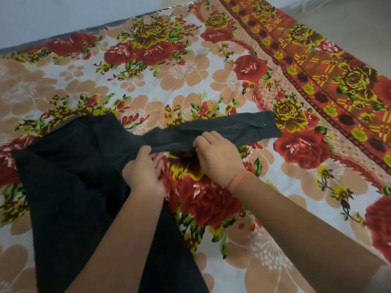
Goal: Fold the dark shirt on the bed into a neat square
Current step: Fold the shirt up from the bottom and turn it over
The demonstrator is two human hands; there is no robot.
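Bed (211, 81): floral sheet.
Dark shirt (74, 176): near-left edge.
Left hand (143, 170): pinching sleeve (211, 132) base.
Right hand (215, 157): pinching sleeve middle.

1. Two bare forearms enter from the bottom edge of the head view; no sleeve covers either one as far as the picture shows.
2. The left hand (143, 170) wears nothing: no ring, band or glove is visible on it.
3. The right hand (218, 157) is likewise ungloved and without rings on the fingers that show.
4. A thin orange-pink thread band (238, 179) circles the right wrist, lying snug and slightly slanted across it.
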